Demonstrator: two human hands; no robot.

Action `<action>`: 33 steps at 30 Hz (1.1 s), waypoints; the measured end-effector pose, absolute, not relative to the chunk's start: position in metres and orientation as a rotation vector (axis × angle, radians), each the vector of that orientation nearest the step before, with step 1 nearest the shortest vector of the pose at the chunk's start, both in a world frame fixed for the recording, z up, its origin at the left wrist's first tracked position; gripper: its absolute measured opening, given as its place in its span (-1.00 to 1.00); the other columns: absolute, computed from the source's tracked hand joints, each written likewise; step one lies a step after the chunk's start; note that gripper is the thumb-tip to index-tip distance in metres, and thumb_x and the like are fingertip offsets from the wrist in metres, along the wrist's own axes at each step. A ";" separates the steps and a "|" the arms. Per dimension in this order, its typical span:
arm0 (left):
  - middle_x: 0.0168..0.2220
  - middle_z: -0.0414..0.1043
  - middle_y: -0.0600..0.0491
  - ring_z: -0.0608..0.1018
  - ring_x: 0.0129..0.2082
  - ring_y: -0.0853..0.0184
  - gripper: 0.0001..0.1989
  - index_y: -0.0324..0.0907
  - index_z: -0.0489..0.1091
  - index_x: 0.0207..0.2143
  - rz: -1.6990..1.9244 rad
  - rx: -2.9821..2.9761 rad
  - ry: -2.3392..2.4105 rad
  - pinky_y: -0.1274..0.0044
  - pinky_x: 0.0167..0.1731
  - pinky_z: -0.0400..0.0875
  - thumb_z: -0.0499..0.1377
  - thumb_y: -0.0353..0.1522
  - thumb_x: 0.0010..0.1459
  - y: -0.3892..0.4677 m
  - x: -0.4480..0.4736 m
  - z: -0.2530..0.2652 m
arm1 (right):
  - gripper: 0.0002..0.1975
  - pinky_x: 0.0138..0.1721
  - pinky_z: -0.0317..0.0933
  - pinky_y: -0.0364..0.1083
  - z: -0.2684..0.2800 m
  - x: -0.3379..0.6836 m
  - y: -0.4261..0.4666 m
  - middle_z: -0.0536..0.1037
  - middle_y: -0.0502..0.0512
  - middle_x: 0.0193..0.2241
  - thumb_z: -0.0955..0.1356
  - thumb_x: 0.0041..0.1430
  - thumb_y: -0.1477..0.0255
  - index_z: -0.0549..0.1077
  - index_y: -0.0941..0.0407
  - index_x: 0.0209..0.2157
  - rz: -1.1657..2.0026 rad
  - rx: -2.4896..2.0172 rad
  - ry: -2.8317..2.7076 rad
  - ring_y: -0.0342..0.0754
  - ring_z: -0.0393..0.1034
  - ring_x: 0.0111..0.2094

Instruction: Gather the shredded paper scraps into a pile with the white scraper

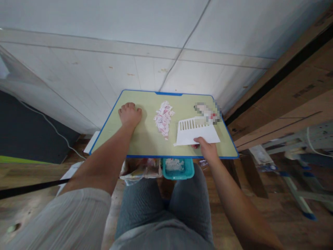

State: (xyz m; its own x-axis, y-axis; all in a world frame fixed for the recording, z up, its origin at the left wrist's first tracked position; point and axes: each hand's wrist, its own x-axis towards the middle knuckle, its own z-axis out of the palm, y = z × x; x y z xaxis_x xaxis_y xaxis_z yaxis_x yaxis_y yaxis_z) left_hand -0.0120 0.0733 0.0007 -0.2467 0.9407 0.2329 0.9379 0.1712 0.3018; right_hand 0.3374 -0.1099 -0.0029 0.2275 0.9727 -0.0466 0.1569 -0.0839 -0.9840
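Note:
My left hand (130,115) rests palm down on the left part of the small yellow-green table (145,142). Its fingers are apart, slightly bent, and hold nothing. In my right hand (208,150) is a white slotted card (195,135), gripped at its near edge with the thumb on top and fingers beneath. A row of narrow openings runs along the card's far side. Between my hands lies a heap of white and pink paper scraps (163,117), just left of the card.
A blurred-out item (206,110) lies at the table's far right. Below the front edge, a teal plastic basket (191,170) holds white bits, beside a plastic bag (143,173). The wall (104,69) stands behind the table; cardboard boxes (286,97) are on the right.

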 end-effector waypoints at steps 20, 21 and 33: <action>0.41 0.47 -0.51 0.41 0.45 -0.32 -0.40 -0.42 0.49 0.37 0.578 1.936 2.324 -0.05 0.43 0.27 0.02 -0.28 0.47 0.072 -0.006 0.005 | -0.80 -0.47 0.41 0.01 0.006 0.344 -0.130 0.50 0.01 -0.68 0.50 -0.13 0.26 0.51 0.02 -0.66 1.067 -1.465 -0.985 0.00 0.36 -0.60; 0.41 0.46 -0.52 0.41 0.45 -0.33 -0.40 -0.43 0.49 0.38 0.577 1.937 2.326 -0.06 0.42 0.28 0.02 -0.28 0.47 0.072 -0.005 0.005 | -0.81 -0.47 0.41 0.01 0.006 0.344 -0.130 0.50 0.00 -0.68 0.50 -0.12 0.26 0.51 0.01 -0.65 1.066 -1.458 -0.983 0.00 0.36 -0.60; 0.40 0.48 -0.48 0.42 0.44 -0.32 -0.45 -0.34 0.51 0.34 0.605 1.931 2.332 -0.07 0.40 0.29 0.05 -0.28 0.47 0.073 -0.005 0.004 | -0.75 -0.32 0.48 0.06 0.010 0.341 -0.129 0.53 0.04 -0.67 0.51 -0.07 0.24 0.50 0.00 -0.69 1.007 -1.480 -1.015 0.03 0.40 -0.55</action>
State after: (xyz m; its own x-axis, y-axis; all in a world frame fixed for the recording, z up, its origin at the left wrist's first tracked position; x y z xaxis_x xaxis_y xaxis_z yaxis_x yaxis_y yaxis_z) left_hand -0.0055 0.0726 0.0036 -0.2167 0.9547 0.2041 0.9336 0.1415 0.3293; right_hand 0.3412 -0.1291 0.0105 0.2914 0.9532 -0.0805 0.0883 -0.1106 -0.9899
